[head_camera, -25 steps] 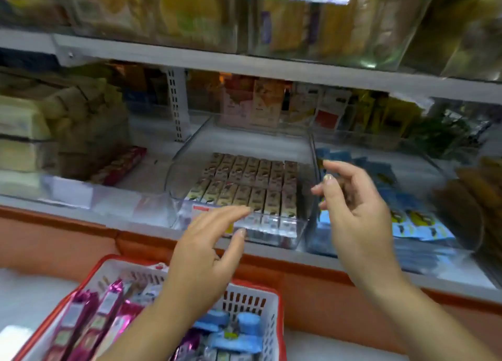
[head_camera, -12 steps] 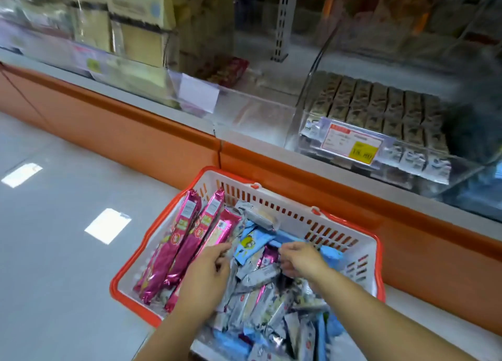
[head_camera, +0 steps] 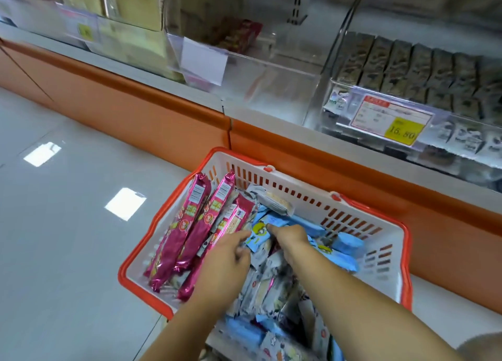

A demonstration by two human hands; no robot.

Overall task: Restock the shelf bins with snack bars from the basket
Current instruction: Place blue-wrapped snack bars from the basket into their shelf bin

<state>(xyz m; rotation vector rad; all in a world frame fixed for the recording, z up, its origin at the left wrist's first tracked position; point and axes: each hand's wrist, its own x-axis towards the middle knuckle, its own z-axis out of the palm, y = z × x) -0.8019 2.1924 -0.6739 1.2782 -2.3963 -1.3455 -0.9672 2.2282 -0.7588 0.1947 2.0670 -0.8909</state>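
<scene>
The left grip (head_camera: 228, 260) and right grip (head_camera: 290, 238) are both down in the orange-rimmed basket (head_camera: 271, 180), meeting near its middle over a blue snack bar (head_camera: 256, 235). Each has a finger on that wrapper and the rest curled under; whether either holds it I cannot tell. Long pink packs (head_camera: 190, 225) lie along the basket's left side. Beyond its far rim, a clear shelf bin (head_camera: 445, 132) holds rows of bars.

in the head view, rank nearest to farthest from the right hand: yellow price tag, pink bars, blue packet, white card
1. blue packet, at the right hand's fingertips.
2. pink bars, left side of the basket.
3. yellow price tag, upper right.
4. white card, upper left.
</scene>
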